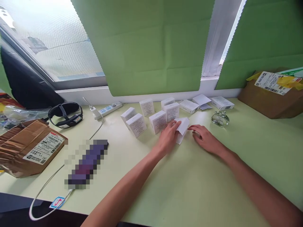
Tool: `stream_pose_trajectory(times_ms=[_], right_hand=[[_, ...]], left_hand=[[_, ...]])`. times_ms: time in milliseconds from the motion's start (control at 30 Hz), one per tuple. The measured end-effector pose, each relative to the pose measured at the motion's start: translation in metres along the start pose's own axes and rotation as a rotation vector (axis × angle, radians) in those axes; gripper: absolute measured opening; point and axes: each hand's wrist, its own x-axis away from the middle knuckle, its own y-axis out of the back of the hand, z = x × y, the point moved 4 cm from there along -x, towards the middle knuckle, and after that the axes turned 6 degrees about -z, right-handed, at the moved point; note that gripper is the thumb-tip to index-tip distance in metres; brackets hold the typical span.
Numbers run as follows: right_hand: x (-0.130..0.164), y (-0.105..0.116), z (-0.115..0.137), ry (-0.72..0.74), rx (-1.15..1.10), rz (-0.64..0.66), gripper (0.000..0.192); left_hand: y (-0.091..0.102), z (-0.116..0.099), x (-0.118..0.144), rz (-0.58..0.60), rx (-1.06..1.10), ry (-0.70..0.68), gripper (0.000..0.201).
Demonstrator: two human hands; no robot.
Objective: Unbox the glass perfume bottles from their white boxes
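My left hand (168,136) grips a folded white paper (182,126) by its left side, thumb and fingers pressed on it. Just right of that paper is my right hand (204,138), its fingers loosely bent and apart, with nothing seen in them. The index fingertip comes close to the paper's edge; whether it touches, I cannot tell. Behind and left of my left hand, several small white printed boxes (157,122) stand upright. Farther back lie a flat white box (189,106), another folded white paper (201,101) and a second flat box (222,103).
A clear glass ornament (220,119) sits right of my right hand. Cardboard boxes stand at the far right (272,97) and left (30,151). On the left are a headset (66,115), a power strip (110,109) and a pixelated phone (88,164) on a white cable (50,178).
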Motion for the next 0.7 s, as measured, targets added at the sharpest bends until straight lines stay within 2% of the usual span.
stream_pose_trajectory(times_ms=[100,233,333,467,533,600,700], right_hand=[[-0.008,0.006,0.004,0.075,0.009,0.084,0.065],[-0.018,0.009,0.014,0.160,-0.011,0.291,0.088],[-0.019,0.012,0.025,0.142,-0.023,0.371,0.083],[-0.008,0.027,0.030,0.061,-0.039,0.344,0.067],[0.004,0.036,0.024,-0.061,-0.165,0.310,0.065],[0.016,0.040,0.015,-0.222,-0.386,0.306,0.062],[0.030,0.038,0.007,-0.366,-0.651,0.373,0.055]], left_hand=[[0.007,0.000,-0.007,-0.101,0.226,-0.005,0.046],[0.013,0.004,-0.009,-0.088,0.381,0.025,0.046],[0.017,0.000,-0.015,-0.086,0.343,0.041,0.045],[0.025,-0.023,-0.039,-0.086,0.209,-0.017,0.043],[0.031,-0.039,-0.060,-0.107,0.120,-0.046,0.038],[0.036,-0.053,-0.086,-0.133,-0.059,-0.026,0.034],[0.041,-0.064,-0.117,-0.173,-0.079,0.119,0.033]])
